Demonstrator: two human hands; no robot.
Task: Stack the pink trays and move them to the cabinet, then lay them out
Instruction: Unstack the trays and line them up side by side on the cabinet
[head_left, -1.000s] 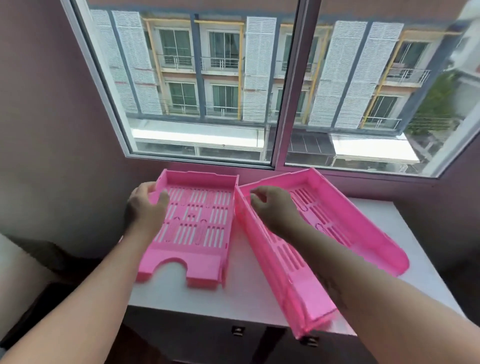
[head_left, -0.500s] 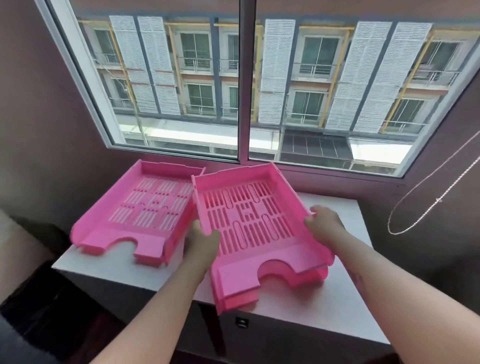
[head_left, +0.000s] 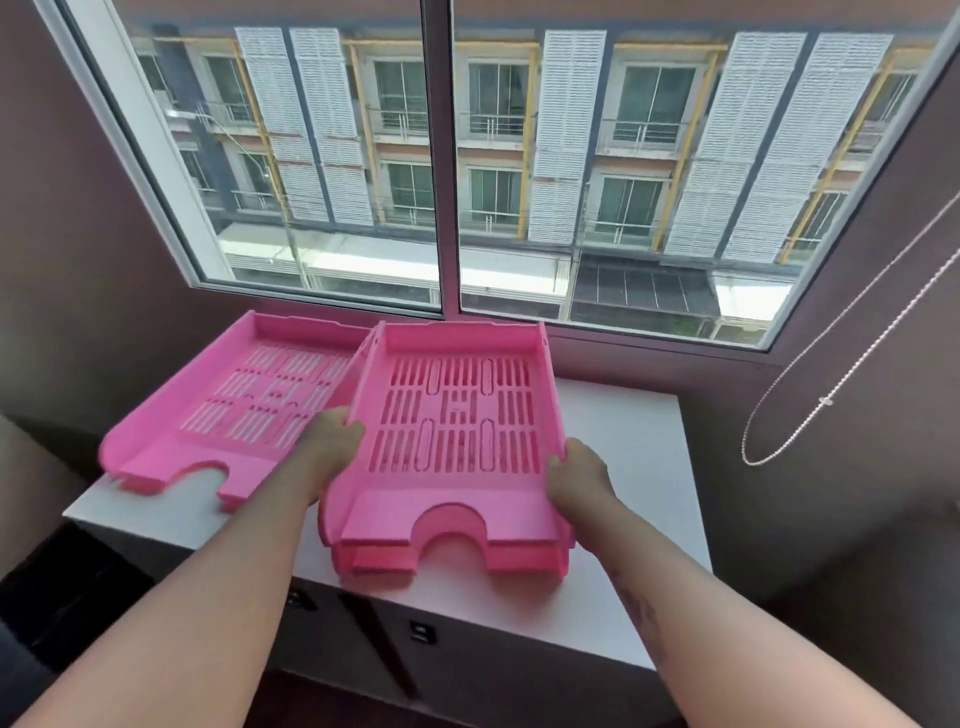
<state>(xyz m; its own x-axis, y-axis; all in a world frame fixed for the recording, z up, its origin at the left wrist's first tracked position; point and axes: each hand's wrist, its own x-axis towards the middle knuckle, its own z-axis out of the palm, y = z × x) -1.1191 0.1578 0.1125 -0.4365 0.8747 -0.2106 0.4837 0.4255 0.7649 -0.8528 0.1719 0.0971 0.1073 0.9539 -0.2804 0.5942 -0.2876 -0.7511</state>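
A pink slotted tray (head_left: 457, 431) sits in the middle of the white cabinet top (head_left: 639, 467), its notched front edge toward me. It appears to rest on another pink tray, whose front edge (head_left: 374, 564) shows below it. My left hand (head_left: 332, 447) grips its left wall and my right hand (head_left: 576, 475) grips its right wall. A second pink tray (head_left: 234, 415) lies flat to the left, angled, with its front corner past the cabinet's left edge.
A large window (head_left: 441, 171) runs along the back just behind the trays. A bead chain (head_left: 821, 400) hangs at the right. Dark walls close in on both sides. The cabinet has dark fronts (head_left: 415, 634) below its white top.
The right tray was tipped up on its side a second ago; it now lies flat and squared to me. My left hand left the left tray and took the right tray's left wall.
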